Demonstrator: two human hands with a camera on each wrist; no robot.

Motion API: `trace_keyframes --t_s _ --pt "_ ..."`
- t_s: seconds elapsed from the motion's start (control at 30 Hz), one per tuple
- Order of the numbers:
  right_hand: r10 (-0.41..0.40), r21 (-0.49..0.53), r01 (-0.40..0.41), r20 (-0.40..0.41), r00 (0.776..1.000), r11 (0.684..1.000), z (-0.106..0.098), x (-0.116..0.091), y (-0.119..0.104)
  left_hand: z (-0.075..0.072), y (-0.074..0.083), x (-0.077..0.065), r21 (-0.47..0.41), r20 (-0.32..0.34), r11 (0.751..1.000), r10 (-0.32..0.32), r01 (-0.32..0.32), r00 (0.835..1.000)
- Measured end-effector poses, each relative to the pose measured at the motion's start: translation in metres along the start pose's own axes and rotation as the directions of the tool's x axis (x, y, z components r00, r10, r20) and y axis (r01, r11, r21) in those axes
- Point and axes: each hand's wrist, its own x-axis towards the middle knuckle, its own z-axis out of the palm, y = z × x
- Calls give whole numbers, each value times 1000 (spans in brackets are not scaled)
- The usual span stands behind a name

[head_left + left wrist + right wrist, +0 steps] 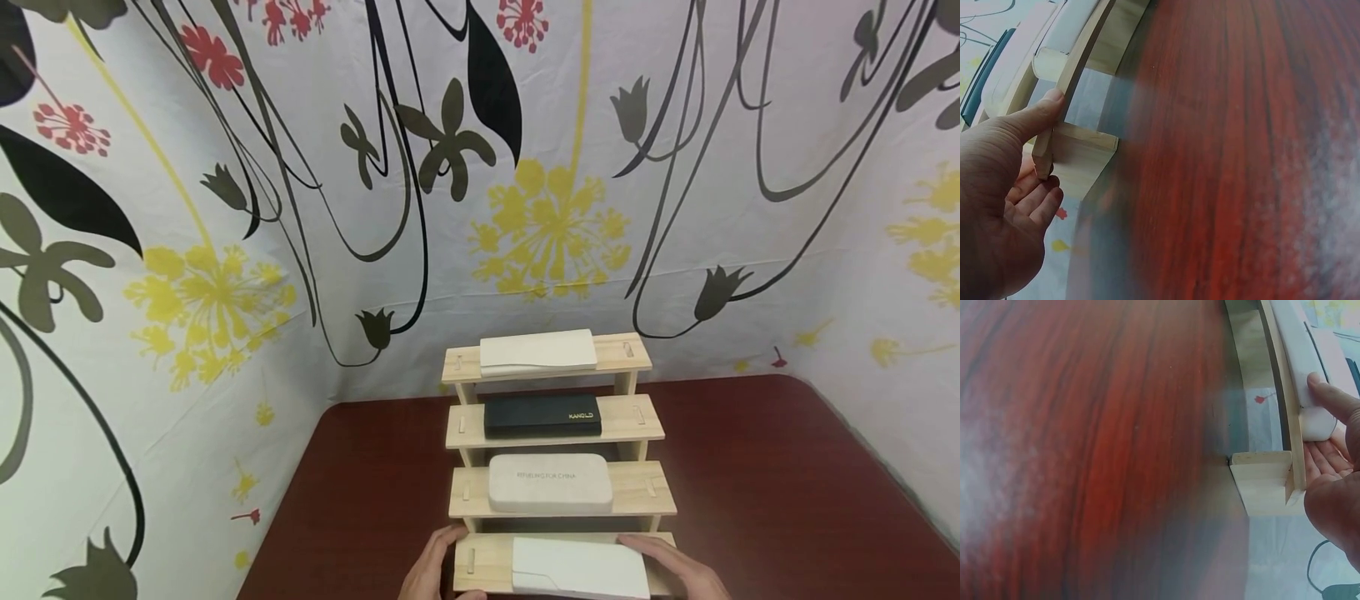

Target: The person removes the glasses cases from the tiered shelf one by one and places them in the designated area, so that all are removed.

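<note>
A pale wooden four-tier stand [483, 562] rises in steps away from me. On its lowest board lies a white case [577, 568] with a flap line across it. My left hand [432, 568] grips the left end of that board; in the left wrist view the thumb [1044, 115] presses the board's edge and fingers curl at its end. My right hand [682, 568] holds the right end of the white case. The right wrist view has its thumb [1329, 394] on the case [1300, 356], with the fingers by the end, partly hidden.
Higher tiers bear a rounded off-white case [551, 487] with lettering, a black case [542, 417] with gold letters, and a white flat case [537, 352] on top. The dark red wooden table [360, 500] meets flower-patterned cloth walls [450, 250] behind and at both sides.
</note>
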Motion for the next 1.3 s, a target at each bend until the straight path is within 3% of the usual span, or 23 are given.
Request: trace_keyframes --t_s 0.23,0.37,0.53,0.7,0.93,1.03,1.17,1.23,1.3 --pt "-41 49 41 2 999 998 -3 -1 5 1 -4 0 16 -14 999 50 -50 999" --pt "-91 102 88 29 995 991 -7 -1 7 1 -4 0 10 -16 999 42 -42 999" --pt "-103 198 91 50 993 976 -11 -4 9 1 -2 0 4 -4 1000 10 -10 1000" --pt "-150 211 147 1 989 967 -13 -4 5 1 -1 -1 21 4 1000 13 -14 1000" --pt "-116 233 109 16 993 966 -23 -9 0 0 -1 -1 35 24 999 14 -15 1000" --pt "-158 268 151 6 987 952 -27 -10 4 0 0 -1 39 27 999 13 -14 1000" --pt "-244 336 232 -7 970 913 -31 -11 11 0 0 0 44 20 999 22 -22 1000" --pt "-255 387 234 2 967 892 -34 -11 12 -1 0 0 48 16 998 27 -28 1000" --pt "-223 371 204 9 975 906 -38 -13 9 -1 0 0 50 14 998 33 -34 999"
